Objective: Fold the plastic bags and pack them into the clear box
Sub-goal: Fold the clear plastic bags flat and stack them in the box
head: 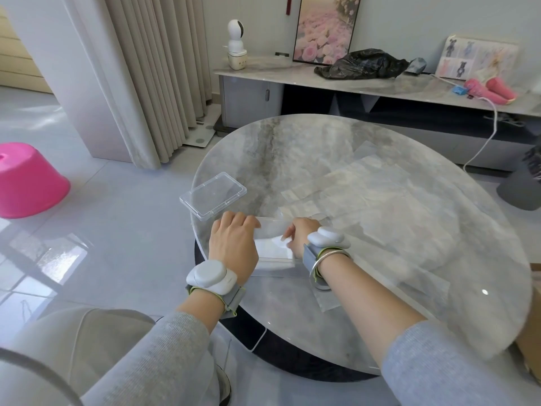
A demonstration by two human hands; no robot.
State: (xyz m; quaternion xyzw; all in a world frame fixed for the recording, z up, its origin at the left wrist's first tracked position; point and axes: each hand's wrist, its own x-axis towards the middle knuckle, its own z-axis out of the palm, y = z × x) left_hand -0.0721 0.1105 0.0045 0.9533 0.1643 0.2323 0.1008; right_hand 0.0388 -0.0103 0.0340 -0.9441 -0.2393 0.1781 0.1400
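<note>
A clear box (270,225) stands near the front left edge of the round marble table (439,259). My left hand (232,244) grips the box's left wall, fingers curled over its rim. My right hand (300,237) reaches in from the right and pinches a folded plastic bag (273,246), a pale white patch on the box floor. The box's clear lid (213,194) lies apart, overhanging the table's left edge. Several flat clear plastic bags (366,186) are spread across the table's middle, and one more bag (329,300) lies under my right wrist.
A pink stool (26,180) stands on the floor to the left. Behind the table runs a low cabinet (251,95) with a black bag (363,64), a framed picture and pink items. A dark bin (521,186) sits at the right. My knee is at the bottom left.
</note>
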